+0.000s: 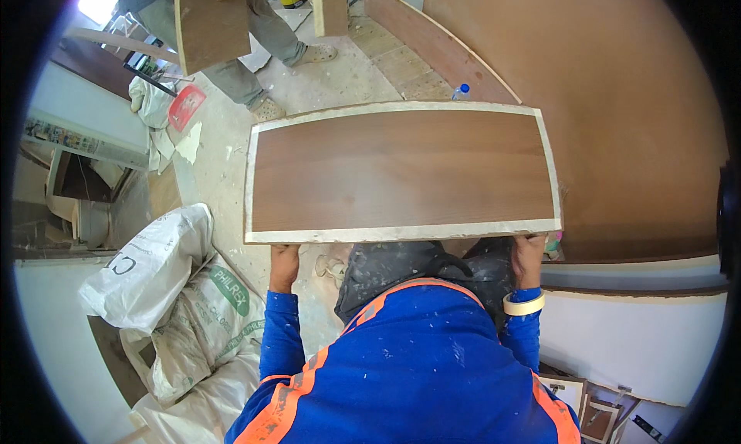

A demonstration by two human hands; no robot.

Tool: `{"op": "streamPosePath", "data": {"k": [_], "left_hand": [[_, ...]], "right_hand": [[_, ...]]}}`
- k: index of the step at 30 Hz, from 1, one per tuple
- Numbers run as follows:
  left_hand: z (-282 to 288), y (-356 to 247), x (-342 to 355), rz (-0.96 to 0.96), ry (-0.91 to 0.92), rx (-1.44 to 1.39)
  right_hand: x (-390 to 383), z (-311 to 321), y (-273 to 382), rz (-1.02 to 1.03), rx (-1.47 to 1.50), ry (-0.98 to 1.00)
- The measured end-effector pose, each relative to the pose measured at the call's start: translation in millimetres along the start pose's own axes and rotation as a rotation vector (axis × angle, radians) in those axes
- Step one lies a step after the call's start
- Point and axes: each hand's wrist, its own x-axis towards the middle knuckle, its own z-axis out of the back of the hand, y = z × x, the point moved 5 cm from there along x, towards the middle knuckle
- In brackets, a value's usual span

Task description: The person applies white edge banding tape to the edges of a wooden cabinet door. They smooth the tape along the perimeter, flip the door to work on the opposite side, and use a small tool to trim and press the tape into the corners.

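Note:
A wide brown wood-grain panel (397,174) with pale bands along its borders is held flat in front of my body. My left hand (284,266) grips the near edge toward its left end, with the fingers partly hidden underneath. Toward the right end, my right hand (527,259) grips that same edge, also partly hidden. A pale tape roll (523,303) hangs around my right wrist.
Sacks (170,305) pile at left. A co-worker's leg (282,38) shows beyond, beside wooden boards (212,35) and a red plastic item (187,104). A large brown sheet (633,112) fills the right, near a blue-capped bottle (461,91).

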Motion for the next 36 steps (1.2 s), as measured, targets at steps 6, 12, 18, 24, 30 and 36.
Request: {"op": "streamPosePath", "data": {"k": [6, 12, 18, 24, 30, 36], "left_hand": [[-21.7, 12.6, -1.0, -0.028, 0.051, 0.086], [-50.8, 15.9, 0.5, -0.106, 0.173, 0.179], [-101.2, -8.2, -2.0, -0.138, 0.305, 0.192], [-119.4, -10.1, 1.4, -0.161, 0.362, 0.178], [-111.1, 11.4, 0.9, -0.112, 0.349, 0.082], [-31.9, 22.6, 9.7, 0.004, -0.048, 0.059]], "right_hand": [[-17.2, 42.5, -10.0, 0.014, -0.06, -0.168], [-46.6, 82.1, -6.6, 0.023, 0.021, -0.252], [-78.7, 131.7, 9.3, 0.095, 0.073, -0.32], [-116.2, 135.8, 5.2, 0.071, 0.081, -0.433], [-138.2, 147.4, -4.6, 0.029, 0.115, -0.451], [-135.8, 163.6, 6.7, 0.027, 0.038, -0.407]]}}
